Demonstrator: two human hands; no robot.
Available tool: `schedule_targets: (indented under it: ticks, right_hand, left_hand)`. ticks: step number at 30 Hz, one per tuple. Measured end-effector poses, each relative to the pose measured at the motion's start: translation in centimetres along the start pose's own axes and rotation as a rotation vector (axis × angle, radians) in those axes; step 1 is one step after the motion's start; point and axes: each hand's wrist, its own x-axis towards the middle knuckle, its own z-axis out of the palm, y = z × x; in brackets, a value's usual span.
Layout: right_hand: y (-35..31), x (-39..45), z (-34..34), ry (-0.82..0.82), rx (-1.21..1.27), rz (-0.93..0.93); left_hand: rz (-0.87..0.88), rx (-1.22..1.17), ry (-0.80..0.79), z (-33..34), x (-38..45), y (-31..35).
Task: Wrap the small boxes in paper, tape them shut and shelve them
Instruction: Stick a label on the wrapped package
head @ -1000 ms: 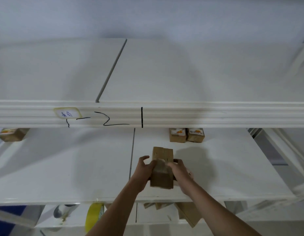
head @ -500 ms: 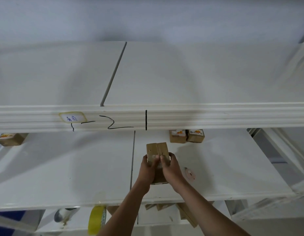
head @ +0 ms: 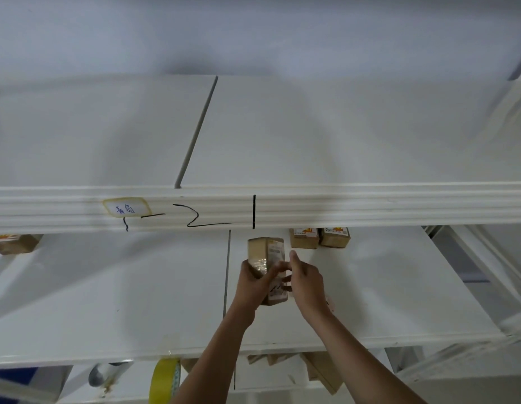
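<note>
Nearest: yellow tape roll (head: 165,380) on lower level, below shelf (head: 107,301) edge. Mid: our left hand (head: 251,282) grips wrapped box (head: 267,268) above shelf; our right hand (head: 306,282) beside it, fingers loose, touching box side. Far: two small boxes (head: 319,238) at shelf back.

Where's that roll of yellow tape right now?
In the head view, the yellow tape roll stands on edge at the bottom, left of centre, on the level below the middle shelf, just left of the person's left forearm.
</note>
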Motion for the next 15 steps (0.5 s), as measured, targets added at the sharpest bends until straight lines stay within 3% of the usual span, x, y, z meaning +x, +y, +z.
schedule_targets:
  ticks: [2, 6, 8, 15]
  right_hand:
    - [0.4, 0.5, -0.7, 0.018, -0.033, -0.011]
    - [0.5, 0.4, -0.6, -0.248, 0.110, 0.165]
    - [0.9, 0.1, -0.1, -0.264, 0.126, 0.156]
    - [1.5, -0.2, 1.3, -0.186, 0.044, 0.091]
  left_hand:
    - [-0.051, -0.050, -0.009, -1.0, 0.1, -0.5]
    - [-0.082, -0.189, -0.226, -1.2, -0.5, -0.7]
    - [-0.072, -0.191, -0.264, -1.1, -0.5, -0.7]
    - [0.009, -0.036, -0.053, 0.0, -0.8, -1.4]
